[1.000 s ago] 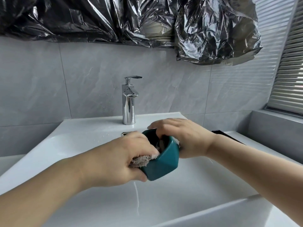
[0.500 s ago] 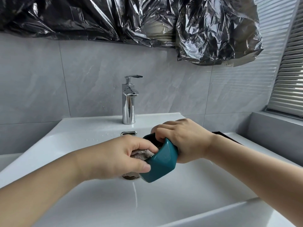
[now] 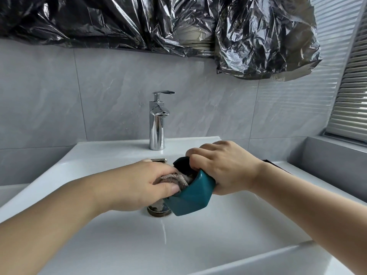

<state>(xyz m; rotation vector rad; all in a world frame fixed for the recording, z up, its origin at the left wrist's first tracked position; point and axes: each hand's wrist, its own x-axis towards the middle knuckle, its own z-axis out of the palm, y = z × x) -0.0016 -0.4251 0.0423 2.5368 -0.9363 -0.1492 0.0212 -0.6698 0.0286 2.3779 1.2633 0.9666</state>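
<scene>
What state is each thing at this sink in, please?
teal cup: tipped sideways, gripped by the right hand above the sink.
grey cloth: pressed into the cup's mouth, held by the left hand.
tap: nothing runs from its spout.
sink: wet, a thin trickle falls from the cup.
black plastic sheet: crumpled, hanging above.

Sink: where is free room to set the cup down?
Free: the basin floor between drain and front rim; the ledge left of the faucet. Crowded: above the drain, with left hand, right hand, cup, cloth.
</scene>
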